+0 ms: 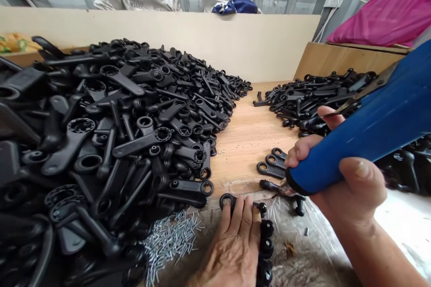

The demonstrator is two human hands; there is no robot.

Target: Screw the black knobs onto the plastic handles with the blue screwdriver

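My right hand (350,184) is wrapped round a blue cylindrical tool (363,125), which slants down to the left. The tool's tip is close to a black handle part (268,184) on the plastic-covered surface. My left hand (235,242) lies palm down with its fingers over a black ring-ended part (227,199), pressing on it. Beside that hand, several round black knobs (266,247) stand in a column. Left of it is a heap of small silver screws (173,237). Three ring-ended parts (272,164) lie side by side beyond the tool tip.
A large heap of black crank-like parts (134,130) fills the left side. A smaller heap (313,94) sits at the back right. Behind stands a cream board (269,45); a pink bag (380,9) rests at the upper right.
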